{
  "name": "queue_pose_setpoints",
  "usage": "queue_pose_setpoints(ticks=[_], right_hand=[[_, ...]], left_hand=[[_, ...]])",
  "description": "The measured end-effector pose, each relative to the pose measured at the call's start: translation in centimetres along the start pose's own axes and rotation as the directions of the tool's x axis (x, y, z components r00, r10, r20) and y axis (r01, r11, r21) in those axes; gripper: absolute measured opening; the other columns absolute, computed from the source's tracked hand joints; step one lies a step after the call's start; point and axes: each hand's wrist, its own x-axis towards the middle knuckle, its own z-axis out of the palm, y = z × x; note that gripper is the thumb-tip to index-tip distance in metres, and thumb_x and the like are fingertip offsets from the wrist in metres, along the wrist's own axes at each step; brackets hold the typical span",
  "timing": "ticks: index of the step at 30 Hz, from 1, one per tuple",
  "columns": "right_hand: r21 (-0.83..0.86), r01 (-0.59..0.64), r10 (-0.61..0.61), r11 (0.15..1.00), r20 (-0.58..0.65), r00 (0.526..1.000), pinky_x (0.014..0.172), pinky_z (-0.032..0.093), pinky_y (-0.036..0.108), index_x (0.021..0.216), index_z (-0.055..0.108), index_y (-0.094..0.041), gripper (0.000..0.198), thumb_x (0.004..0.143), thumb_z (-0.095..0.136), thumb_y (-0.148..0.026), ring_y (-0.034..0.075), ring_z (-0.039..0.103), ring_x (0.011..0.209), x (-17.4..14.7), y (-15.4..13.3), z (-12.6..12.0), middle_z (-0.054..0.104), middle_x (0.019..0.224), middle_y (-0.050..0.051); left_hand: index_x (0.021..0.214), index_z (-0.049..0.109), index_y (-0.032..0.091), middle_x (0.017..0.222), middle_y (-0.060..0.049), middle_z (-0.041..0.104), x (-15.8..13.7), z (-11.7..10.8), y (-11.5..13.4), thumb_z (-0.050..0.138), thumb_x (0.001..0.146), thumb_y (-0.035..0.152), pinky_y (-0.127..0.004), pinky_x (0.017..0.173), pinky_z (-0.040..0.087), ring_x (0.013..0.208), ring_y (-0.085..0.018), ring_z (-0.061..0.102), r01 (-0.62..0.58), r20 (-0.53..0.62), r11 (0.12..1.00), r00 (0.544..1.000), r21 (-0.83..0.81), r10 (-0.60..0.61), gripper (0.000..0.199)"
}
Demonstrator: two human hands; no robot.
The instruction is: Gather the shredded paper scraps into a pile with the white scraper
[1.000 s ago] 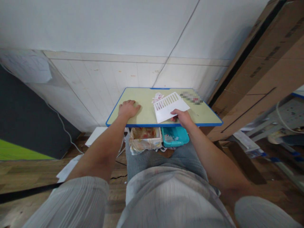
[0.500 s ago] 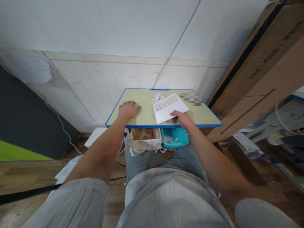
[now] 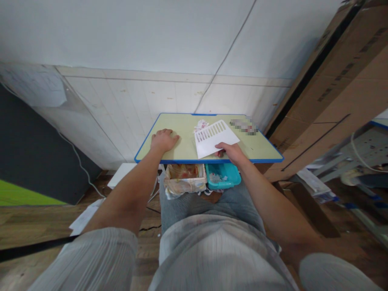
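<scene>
- Against the wall (image 3: 157, 36): blue-edged table (image 3: 184, 150).
- Over it, white card (image 3: 209, 144): far side slotted, rest uncut (partly done, I'd judge).
- Right hand (image 3: 229, 151): thumb and fingers clamped on the card.
- Left hand (image 3: 164, 140): holding nothing, fingers apart on the table.
- Paper scraps (image 3: 201, 124): behind the card.

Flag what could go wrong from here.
1. Only the right hand grips the card, by its near side; it might flex or slip.
2. Scraps lie by the card's far edge; a sweep could scatter them.
3. The teal bin sits open below the table; scraps could drop in.
</scene>
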Motion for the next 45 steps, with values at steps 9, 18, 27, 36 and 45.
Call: queue_pose_setpoints(ticks=[9,18,27,36,45], right_hand=[[0.149,0.053,-0.004,0.987,-0.31,0.951,0.048,0.046,0.025,0.089,0.063,-0.026,0.025,0.069,0.075,-0.032,0.015,0.062,0.052,2.1,-0.1,-0.9,0.068,0.065,-0.004],[0.064,0.024,-0.001,0.998,-0.332,0.943,0.044,0.041,0.026,0.079,0.066,-0.023,0.016,0.066,0.073,-0.029,0.015,0.056,0.044,2.4,0.3,-2.1,0.067,0.054,0.0],[0.001,0.039,-0.036,0.999,-0.335,0.941,0.047,0.045,0.029,0.075,0.061,-0.027,0.014,0.068,0.072,-0.031,0.017,0.054,0.046,2.5,0.7,-1.9,0.065,0.052,-0.002],[-0.036,0.043,-0.053,0.998,-0.377,0.925,0.045,0.041,0.026,0.075,0.061,-0.026,0.011,0.066,0.068,-0.029,0.015,0.05,0.045,2.5,0.5,-1.9,0.063,0.051,-0.002],[-0.08,0.074,-0.101,0.994,-0.421,0.901,0.044,0.038,0.025,0.076,0.06,-0.026,0.01,0.071,0.069,-0.027,0.014,0.05,0.044,2.3,0.2,-1.9,0.062,0.052,-0.004]], left_hand=[[0.165,0.068,0.02,0.176,-0.018,0.062,0.0,0.2,0.0,0.051,0.114,0.061,-0.057,0.132,0.044,0.161,-0.043,0.055,-0.005,-0.003,1.0,1.0,0.008,0.005,0.067],[0.163,0.069,0.02,0.174,-0.018,0.063,0.1,0.5,-0.3,0.051,0.114,0.062,-0.058,0.131,0.044,0.159,-0.042,0.056,-0.015,-0.015,1.0,1.0,0.01,0.015,0.067],[0.163,0.069,0.02,0.175,-0.018,0.062,0.1,0.2,-0.2,0.05,0.113,0.062,-0.059,0.132,0.044,0.161,-0.043,0.055,-0.007,-0.009,1.0,1.0,-0.006,0.007,0.069],[0.163,0.069,0.02,0.175,-0.019,0.062,0.2,0.4,-0.3,0.05,0.113,0.062,-0.059,0.132,0.044,0.161,-0.043,0.054,-0.011,-0.006,1.0,1.0,-0.003,0.011,0.068],[0.162,0.071,0.022,0.173,-0.016,0.064,-0.1,0.4,-0.1,0.051,0.112,0.061,-0.059,0.132,0.044,0.16,-0.042,0.056,-0.014,-0.021,1.0,1.0,0.002,0.014,0.066]])
